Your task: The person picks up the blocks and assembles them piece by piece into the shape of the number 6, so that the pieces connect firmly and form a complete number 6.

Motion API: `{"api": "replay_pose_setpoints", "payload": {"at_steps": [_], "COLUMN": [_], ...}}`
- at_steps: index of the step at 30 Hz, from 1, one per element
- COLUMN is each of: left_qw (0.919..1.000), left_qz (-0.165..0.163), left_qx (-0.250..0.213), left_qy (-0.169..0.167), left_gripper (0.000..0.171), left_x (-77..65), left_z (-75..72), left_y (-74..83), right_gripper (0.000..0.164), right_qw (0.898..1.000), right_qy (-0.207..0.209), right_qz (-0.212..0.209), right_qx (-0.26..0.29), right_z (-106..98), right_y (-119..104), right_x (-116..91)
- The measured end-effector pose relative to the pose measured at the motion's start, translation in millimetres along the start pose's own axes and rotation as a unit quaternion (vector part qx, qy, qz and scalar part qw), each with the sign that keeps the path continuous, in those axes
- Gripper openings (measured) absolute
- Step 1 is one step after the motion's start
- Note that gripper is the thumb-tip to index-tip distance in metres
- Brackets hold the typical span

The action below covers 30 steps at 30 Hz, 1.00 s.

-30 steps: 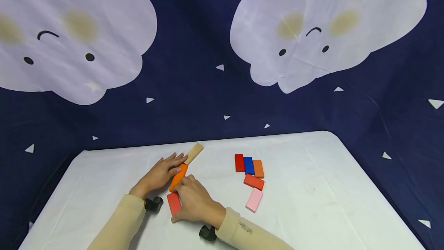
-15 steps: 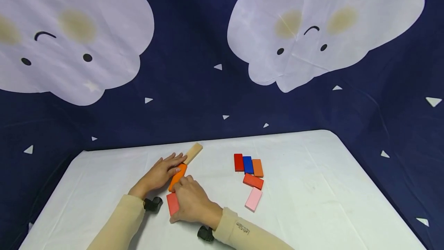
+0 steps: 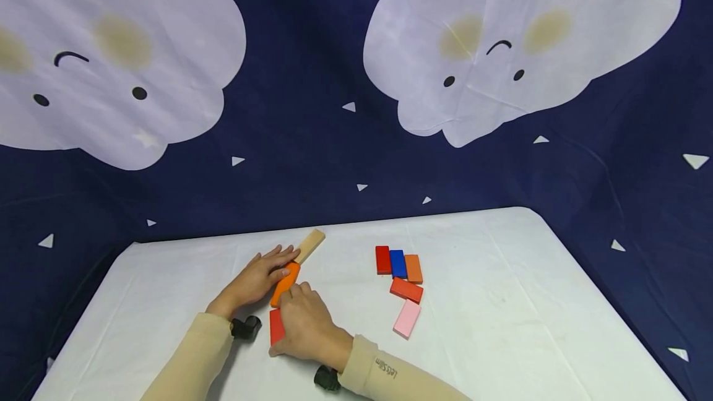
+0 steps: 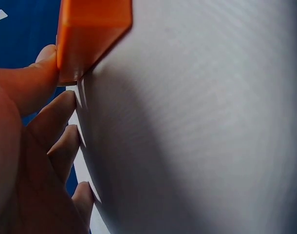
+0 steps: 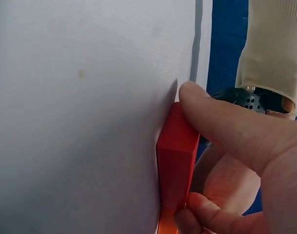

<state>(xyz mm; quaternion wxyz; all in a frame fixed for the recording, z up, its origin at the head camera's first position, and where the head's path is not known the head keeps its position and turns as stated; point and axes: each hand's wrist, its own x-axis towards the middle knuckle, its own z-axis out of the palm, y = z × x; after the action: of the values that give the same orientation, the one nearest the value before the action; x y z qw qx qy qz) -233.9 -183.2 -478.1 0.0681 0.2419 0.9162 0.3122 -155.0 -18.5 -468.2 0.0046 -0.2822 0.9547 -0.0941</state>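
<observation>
In the head view, my right hand (image 3: 309,324) grips a red block (image 3: 276,328), with the thumb at its near end and the fingers at its far end. The right wrist view shows that red block (image 5: 177,158) between thumb and fingers, low on the white surface. Just beyond it lies an orange block (image 3: 286,286), its near end close to the red one. My left hand (image 3: 259,278) has its fingers extended, and its thumb touches the orange block (image 4: 92,36). Its fingers reach over the near end of a plain wooden block (image 3: 312,245), which continues the line.
To the right on the white table (image 3: 501,302) lies a dark red block (image 3: 383,260), beside a blue block (image 3: 398,263) and an orange one (image 3: 414,268). A lighter red block (image 3: 406,290) and a pink block (image 3: 407,319) trail below them. A dark cloud-print cloth hangs behind.
My right hand has turned the red block slightly, so it lies straighter, and has shifted a little left. The left hand and the other blocks stay put; the head view drifts slightly.
</observation>
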Motion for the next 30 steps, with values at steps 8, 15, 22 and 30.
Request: {"api": "replay_pose_setpoints", "payload": {"at_steps": [8,15,22,30], "left_qw": [1.0,0.9999,0.9999,0.9997], "left_qz": [0.001,0.002,-0.011,-0.024], "left_qx": [-0.001,-0.01,-0.006,-0.005], "left_qy": [0.004,0.002,-0.003,-0.008], "left_gripper": [0.045,0.045,0.046,0.047], "left_x": [-2.1,-0.1,-0.8,-0.3], "left_z": [-1.9,0.1,-0.1,0.1], "left_y": [2.4,1.8,2.7,4.2], "right_gripper": [0.071,0.069,0.057,0.052], "right_qw": [1.0,0.996,0.981,0.967], "right_qy": [0.005,0.011,0.014,0.024], "right_qz": [-0.003,-0.009,-0.048,-0.031], "right_qx": [0.024,0.086,0.186,0.252], "right_z": [1,-4,-15,-31], "right_y": [2,10,28,55], "right_x": [0,-8,-21,-30]}}
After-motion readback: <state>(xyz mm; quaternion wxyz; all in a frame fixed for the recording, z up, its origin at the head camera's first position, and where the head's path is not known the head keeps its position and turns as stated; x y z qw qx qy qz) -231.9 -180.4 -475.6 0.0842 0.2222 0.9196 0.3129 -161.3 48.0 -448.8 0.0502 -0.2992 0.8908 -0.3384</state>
